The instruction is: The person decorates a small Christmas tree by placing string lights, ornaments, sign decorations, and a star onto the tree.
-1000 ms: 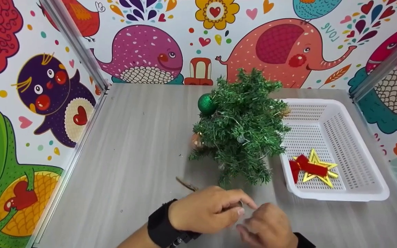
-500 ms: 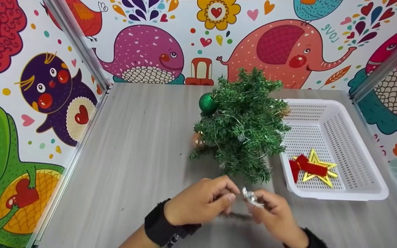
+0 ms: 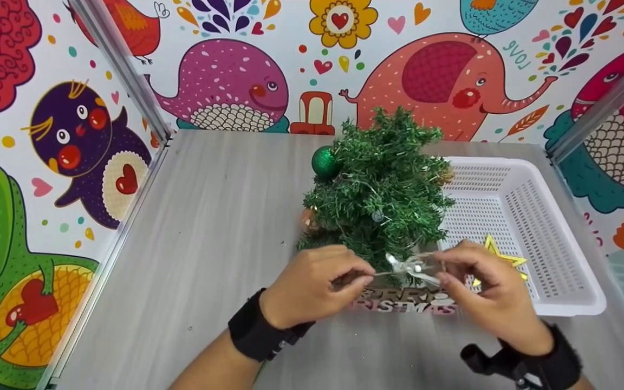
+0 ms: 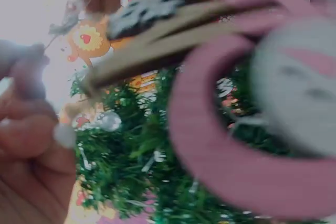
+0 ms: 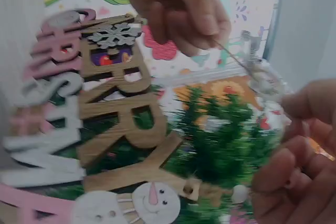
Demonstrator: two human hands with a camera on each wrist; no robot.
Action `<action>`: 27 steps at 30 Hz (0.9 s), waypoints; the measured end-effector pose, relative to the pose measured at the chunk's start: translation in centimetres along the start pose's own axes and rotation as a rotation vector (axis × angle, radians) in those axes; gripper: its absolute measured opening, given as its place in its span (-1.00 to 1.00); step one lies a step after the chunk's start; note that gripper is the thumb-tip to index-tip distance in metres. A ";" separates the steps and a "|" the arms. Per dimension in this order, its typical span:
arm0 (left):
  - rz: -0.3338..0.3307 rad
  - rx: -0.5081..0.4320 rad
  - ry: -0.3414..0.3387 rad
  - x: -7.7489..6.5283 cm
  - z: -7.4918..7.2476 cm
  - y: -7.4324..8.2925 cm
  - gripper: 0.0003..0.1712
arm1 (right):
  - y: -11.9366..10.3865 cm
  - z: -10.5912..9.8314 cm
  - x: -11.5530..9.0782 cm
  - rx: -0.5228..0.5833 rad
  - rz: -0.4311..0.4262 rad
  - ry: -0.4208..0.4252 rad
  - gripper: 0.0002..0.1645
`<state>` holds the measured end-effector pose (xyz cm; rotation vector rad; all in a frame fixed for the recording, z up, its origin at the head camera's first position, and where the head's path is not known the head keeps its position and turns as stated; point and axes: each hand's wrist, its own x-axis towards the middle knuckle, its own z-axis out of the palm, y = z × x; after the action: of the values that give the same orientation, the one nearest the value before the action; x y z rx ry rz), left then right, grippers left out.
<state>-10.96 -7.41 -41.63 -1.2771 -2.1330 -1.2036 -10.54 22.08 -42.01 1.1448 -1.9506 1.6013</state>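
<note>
A wooden "MERRY CHRISTMAS" sign (image 5: 121,124) in brown, white and pink letters hangs from a thin string below both hands. It carries a snowman (image 5: 155,203) and a grey snowflake (image 5: 114,36). My left hand (image 3: 317,287) pinches one side of the string between thumb and fingertips. On the other side, my right hand (image 3: 491,295) also pinches it. A silvery, shiny bow-like piece (image 3: 412,266) sits on the string between them. Just behind the sign stands a small green Christmas tree (image 3: 382,189). The left wrist view is blurred, with a pink letter (image 4: 194,108) close up.
A white perforated basket (image 3: 572,260) stands right of the tree, holding a gold star (image 3: 515,262) partly behind my right hand. A green glitter ball (image 3: 324,161) and a copper-coloured ball (image 3: 307,219) hang on the tree's left. Patterned walls enclose the grey table (image 3: 209,216).
Both hands have risen toward the tree and spread apart, the right hand moving right and up. The sign's letters have come into view beneath the string. The red bow in the basket is now hidden.
</note>
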 end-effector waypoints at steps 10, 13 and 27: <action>-0.070 0.104 0.198 3.2 -0.9 -0.2 -0.94 | -0.8 -0.7 5.0 -0.354 -0.026 0.089 -0.91; -0.081 0.148 0.240 4.2 -1.2 -0.4 -0.94 | -0.7 -0.6 6.1 -0.363 0.003 0.133 -0.86; -0.281 0.263 0.295 6.6 -1.4 -2.7 -0.87 | 2.6 -0.8 8.7 -0.495 0.122 0.111 -0.76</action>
<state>-16.85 -5.67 -37.67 -0.6616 -2.2037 -1.0897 -17.98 19.77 -37.22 0.7351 -2.2030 1.1063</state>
